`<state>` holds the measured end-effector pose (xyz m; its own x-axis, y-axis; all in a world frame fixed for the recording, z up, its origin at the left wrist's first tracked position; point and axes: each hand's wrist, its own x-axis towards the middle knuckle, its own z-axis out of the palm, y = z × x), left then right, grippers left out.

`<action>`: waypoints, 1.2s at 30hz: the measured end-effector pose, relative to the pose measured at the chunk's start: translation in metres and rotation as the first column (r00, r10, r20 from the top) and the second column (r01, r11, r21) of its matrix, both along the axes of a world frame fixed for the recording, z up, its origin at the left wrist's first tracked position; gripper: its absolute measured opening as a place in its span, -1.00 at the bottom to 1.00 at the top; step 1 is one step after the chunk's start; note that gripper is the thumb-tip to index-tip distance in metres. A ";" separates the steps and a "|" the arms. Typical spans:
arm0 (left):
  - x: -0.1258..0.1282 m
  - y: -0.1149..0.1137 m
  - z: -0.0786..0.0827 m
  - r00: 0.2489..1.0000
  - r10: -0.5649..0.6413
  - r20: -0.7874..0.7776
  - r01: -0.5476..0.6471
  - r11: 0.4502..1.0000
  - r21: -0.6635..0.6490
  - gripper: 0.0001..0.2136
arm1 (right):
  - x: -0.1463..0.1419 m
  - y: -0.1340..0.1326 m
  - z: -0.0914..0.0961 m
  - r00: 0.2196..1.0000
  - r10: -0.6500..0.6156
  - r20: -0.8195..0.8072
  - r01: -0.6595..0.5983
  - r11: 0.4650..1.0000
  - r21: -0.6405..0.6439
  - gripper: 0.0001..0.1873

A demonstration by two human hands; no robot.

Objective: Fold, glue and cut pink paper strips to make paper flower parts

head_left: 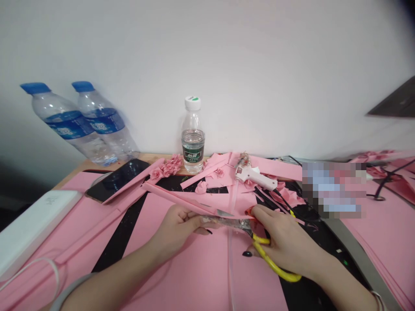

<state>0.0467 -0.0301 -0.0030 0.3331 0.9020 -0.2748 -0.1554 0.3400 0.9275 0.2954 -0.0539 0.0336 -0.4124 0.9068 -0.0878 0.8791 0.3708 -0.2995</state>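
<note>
My right hand (285,242) is shut on a pair of yellow-handled scissors (264,255), with the metal blades (228,221) pointing left. My left hand (177,229) grips a long strip of pink craft foam (191,203) close to the blades. The strip runs up and to the left across the table, and the blades lie along its lower edge. Under both hands is a broad pink foam sheet (201,276). Part of the blades and strip is hidden by my fingers.
A white hot glue gun (253,175) and several small pink foam roses (167,167) lie among foam scraps. Behind them stand several water bottles (193,138) against a white wall. A phone (116,179) and white power bank (35,229) lie to the left. A blurred patch (333,190) hides part of the right.
</note>
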 end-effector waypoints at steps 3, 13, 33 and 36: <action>-0.001 0.000 -0.001 1.000 0.014 -0.015 -0.013 1.000 0.003 -0.92 | 0.002 0.001 0.001 1.000 -0.010 -0.011 0.010 1.000 -0.017 -0.76; -0.004 0.006 -0.004 0.995 0.101 -0.008 -0.101 0.994 0.052 -0.82 | 0.008 0.003 0.004 0.999 -0.025 0.027 0.026 0.999 -0.040 -0.76; 0.001 -0.002 0.003 0.999 0.029 -0.035 -0.028 0.999 0.035 -0.83 | -0.009 -0.003 -0.007 0.999 -0.023 0.026 0.022 0.999 0.031 -0.79; 0.000 -0.001 0.003 0.999 0.041 -0.033 -0.040 0.999 0.026 -0.81 | -0.008 -0.001 -0.005 0.998 -0.061 0.020 0.060 0.998 0.017 -0.78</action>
<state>0.0468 -0.0310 -0.0005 0.2873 0.9212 -0.2624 -0.1374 0.3107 0.9405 0.2873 -0.0549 0.0286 -0.3550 0.9314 -0.0805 0.9059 0.3214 -0.2758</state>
